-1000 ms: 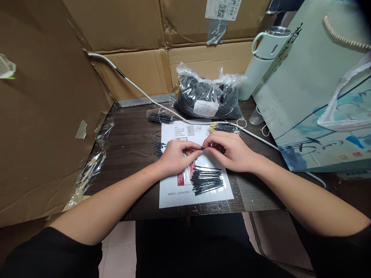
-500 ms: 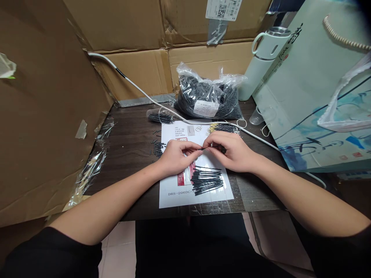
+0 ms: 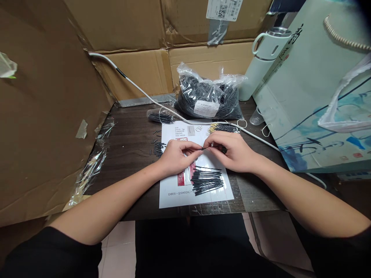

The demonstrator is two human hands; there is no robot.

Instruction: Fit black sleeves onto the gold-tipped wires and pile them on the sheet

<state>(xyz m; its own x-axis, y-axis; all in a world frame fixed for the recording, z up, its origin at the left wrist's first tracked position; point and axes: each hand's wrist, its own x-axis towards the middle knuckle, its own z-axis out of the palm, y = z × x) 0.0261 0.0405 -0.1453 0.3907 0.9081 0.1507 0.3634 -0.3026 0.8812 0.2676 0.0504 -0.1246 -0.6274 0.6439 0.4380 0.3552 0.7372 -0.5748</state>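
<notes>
My left hand (image 3: 176, 156) and my right hand (image 3: 230, 152) meet fingertip to fingertip above a printed sheet (image 3: 171, 199). Both pinch a thin black wire (image 3: 203, 148) between thumb and forefinger. Most of it is hidden by the fingers, and I cannot tell whether a sleeve is on it. Just below lies a bundle of black wires (image 3: 207, 181), side by side. Left of my left hand, short black tubes (image 3: 158, 147) are scattered. Beyond my right hand rest gold-tipped black wires (image 3: 223, 128), partly covered by it.
Behind the sheet sits a clear plastic bag (image 3: 211, 92) full of black pieces. A white cable (image 3: 147, 96) crosses the desk. A clear container of black pins (image 3: 160, 116) lies beside it. A pale bottle (image 3: 262, 61) and a large paper bag (image 3: 315, 96) stand on the right.
Almost nothing differs. Both hands hold the same pinch in the same place, and the view has shifted very slightly.
</notes>
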